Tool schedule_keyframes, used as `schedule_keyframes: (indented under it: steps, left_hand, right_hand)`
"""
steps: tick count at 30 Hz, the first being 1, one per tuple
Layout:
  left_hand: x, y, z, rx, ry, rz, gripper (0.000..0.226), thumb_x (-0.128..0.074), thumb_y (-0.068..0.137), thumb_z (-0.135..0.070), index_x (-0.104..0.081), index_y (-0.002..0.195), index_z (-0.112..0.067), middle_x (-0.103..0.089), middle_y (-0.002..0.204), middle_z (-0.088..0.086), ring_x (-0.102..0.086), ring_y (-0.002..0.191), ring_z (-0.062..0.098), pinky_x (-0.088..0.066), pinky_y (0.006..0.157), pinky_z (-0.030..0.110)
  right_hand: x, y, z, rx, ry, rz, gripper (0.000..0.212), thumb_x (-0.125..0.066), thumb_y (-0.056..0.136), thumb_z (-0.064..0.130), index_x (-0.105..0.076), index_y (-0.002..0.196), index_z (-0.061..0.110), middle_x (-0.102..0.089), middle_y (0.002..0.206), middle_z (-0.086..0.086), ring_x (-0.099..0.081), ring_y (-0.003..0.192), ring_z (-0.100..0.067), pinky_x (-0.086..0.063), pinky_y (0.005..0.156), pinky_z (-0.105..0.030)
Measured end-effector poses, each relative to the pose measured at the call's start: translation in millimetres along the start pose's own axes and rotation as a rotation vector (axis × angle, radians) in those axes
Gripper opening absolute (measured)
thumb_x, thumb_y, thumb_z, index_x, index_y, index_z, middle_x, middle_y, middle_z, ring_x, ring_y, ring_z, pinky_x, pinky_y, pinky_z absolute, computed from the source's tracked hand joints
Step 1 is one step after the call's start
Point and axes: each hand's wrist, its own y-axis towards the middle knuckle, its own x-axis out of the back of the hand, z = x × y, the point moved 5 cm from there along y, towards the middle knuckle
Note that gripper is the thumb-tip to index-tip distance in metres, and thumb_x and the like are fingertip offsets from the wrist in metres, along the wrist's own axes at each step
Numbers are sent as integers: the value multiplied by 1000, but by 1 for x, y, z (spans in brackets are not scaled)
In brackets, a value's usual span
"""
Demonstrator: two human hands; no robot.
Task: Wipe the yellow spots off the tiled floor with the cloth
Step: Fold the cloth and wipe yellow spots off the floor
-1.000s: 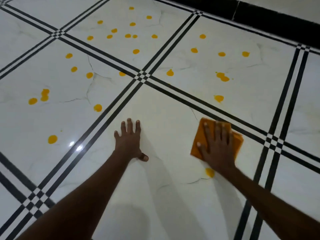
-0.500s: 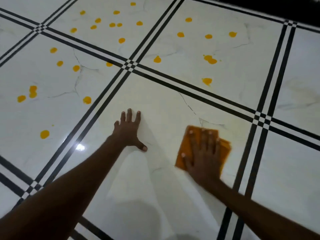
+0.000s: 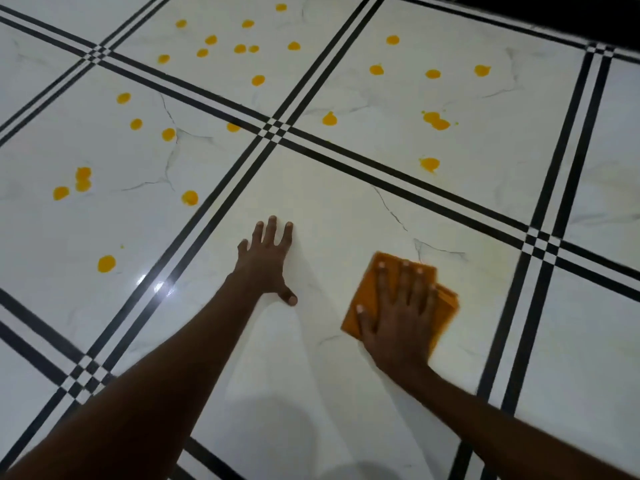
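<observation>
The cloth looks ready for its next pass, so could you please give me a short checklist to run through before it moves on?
1. Cloth lies flat under the right hand, fingers spread over it: ok.
2. Left hand rests flat on the floor as a brace, clear of the cloth: ok.
3. Tile under both hands shows no yellow spots: ok.
4. No spots left anywhere: not ok; many remain on the far tiles.
5. Nearest spot lies beyond the black grout line, with nothing in the way: ok.
6. Cloth's underside clean enough to wipe without smearing: cannot tell; it is hidden.
</observation>
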Motion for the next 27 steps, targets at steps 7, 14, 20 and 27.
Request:
schedule_keyframes:
  steps: [7, 14, 20, 27]
  left_hand:
    - [1, 2, 5, -9, 2, -31, 159, -84, 47, -72, 23, 155, -23, 26, 163, 14, 15, 152, 37, -15, 118, 60]
    - [4, 5, -20, 115, 103, 11, 157, -91, 54, -54, 20, 155, -7, 20, 162, 25, 7, 150, 47, -21, 117, 62]
    - [36, 28, -69, 18, -41, -131, 140, -83, 64, -60, 8, 158, -11, 7, 165, 20, 4, 152, 43, -21, 117, 57]
    - [25, 40, -97, -25, -42, -95, 144, -84, 63, -60, 15, 157, -15, 20, 164, 18, 12, 152, 39, -10, 122, 54]
  right_hand:
    - [7, 153, -56, 23, -25, -26, 78, -24, 97, 67, -19, 162, 24, -26, 166, -17, -19, 154, -41, -14, 123, -59]
    - [0, 80, 0, 141, -32, -21, 83, -30, 94, 64, -12, 163, 22, -16, 168, -20, -13, 155, -44, -7, 124, -60]
    - [8, 192, -76, -46, -26, -62, 79, -25, 97, 66, -17, 163, 24, -29, 165, -18, -21, 153, -42, -13, 124, -60]
    - [23, 208, -96, -359, 33, -50, 88, -18, 91, 68, -15, 162, 16, -22, 165, -26, -17, 151, -50, -7, 122, -66]
